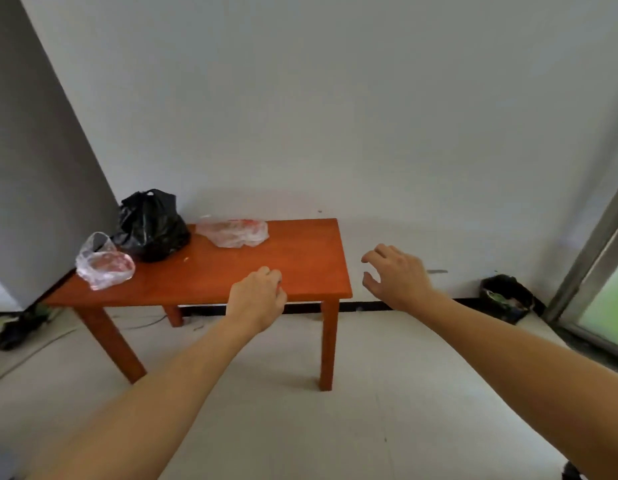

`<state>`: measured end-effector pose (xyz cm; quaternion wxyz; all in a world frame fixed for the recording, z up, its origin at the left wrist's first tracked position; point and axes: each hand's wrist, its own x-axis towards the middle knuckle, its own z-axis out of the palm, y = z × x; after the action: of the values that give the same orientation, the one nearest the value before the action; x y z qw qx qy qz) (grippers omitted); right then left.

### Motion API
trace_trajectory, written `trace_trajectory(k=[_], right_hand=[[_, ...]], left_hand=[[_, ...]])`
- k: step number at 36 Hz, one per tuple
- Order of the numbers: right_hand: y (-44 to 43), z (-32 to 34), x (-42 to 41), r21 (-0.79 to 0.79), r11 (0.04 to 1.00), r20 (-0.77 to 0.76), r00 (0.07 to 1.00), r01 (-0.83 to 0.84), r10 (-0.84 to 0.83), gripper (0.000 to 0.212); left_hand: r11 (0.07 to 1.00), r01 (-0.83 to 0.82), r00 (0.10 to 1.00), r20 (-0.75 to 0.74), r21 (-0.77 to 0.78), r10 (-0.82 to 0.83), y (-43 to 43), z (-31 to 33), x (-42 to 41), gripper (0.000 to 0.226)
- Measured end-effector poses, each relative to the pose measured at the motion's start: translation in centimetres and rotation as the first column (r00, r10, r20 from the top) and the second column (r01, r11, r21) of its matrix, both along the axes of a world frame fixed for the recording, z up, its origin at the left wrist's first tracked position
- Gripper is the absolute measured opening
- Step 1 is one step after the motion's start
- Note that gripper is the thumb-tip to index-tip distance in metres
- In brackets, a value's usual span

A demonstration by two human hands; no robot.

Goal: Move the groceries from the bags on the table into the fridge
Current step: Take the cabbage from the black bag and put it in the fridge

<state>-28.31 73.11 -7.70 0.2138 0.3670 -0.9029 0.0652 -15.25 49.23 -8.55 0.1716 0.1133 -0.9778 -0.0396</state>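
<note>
Barely begun, I judge: the black plastic bag [150, 225], clear plastic bag of red meat [105, 263] and crumpled clear plastic bag [233, 232] lie beyond the curled, perhaps empty left hand [257, 296]; the right hand [397, 275] is spread, empty.

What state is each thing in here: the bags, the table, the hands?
Black bag: upright on the table, top bunched together.
Clear bag of meat: slumped at the table's left end, meat inside.
Flat clear bag: lying crumpled near the back edge.
Table: standing, bearing all three bags.
Left hand: fingers curled; any hold hidden.
Right hand: open, holding nothing.
</note>
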Motion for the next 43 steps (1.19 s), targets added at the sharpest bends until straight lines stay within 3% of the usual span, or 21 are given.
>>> trace_trajectory(k=[13, 22, 27, 35, 38, 43], right_hand=[[-24.6, -1.6, -11.6, 0.035, 0.962, 0.122, 0.957, -0.271, 0.265, 0.035], [-41.3, -3.4, -13.4, 0.078, 0.878, 0.161, 0.875, -0.472, 0.456, 0.034], [-50.6, -5.2, -13.9, 0.060, 0.846, 0.200, 0.837, -0.530, 0.510, 0.034], [-65.1, -5.2, -16.3, 0.068, 0.884, 0.183, 0.876, -0.463, 0.446, 0.035], [-70.0, -4.3, -17.0, 0.025, 0.894, 0.181, 0.881, -0.447, 0.436, 0.035], [-76.4, -4.6, -19.6, 0.029, 0.903, 0.207, 0.886, -0.430, 0.415, 0.033]], left_hand=[[0.952, -0.305, 0.951, 0.063, 0.020, 0.303, -19.4, -1.5, -4.6, 0.017], [0.870, -0.490, 0.871, 0.069, 0.054, 0.487, -32.1, -3.3, -3.6, 0.020], [0.856, -0.513, 0.858, 0.069, 0.065, 0.509, -40.6, -5.1, -4.1, 0.022], [0.893, -0.445, 0.895, 0.042, 0.064, 0.444, -56.1, -6.2, -6.7, 0.021], [0.908, -0.419, 0.904, 0.085, -0.024, 0.419, -61.9, -5.7, -7.9, 0.020], [0.924, -0.381, 0.917, 0.116, -0.018, 0.381, -68.2, -6.4, -10.7, 0.018]])
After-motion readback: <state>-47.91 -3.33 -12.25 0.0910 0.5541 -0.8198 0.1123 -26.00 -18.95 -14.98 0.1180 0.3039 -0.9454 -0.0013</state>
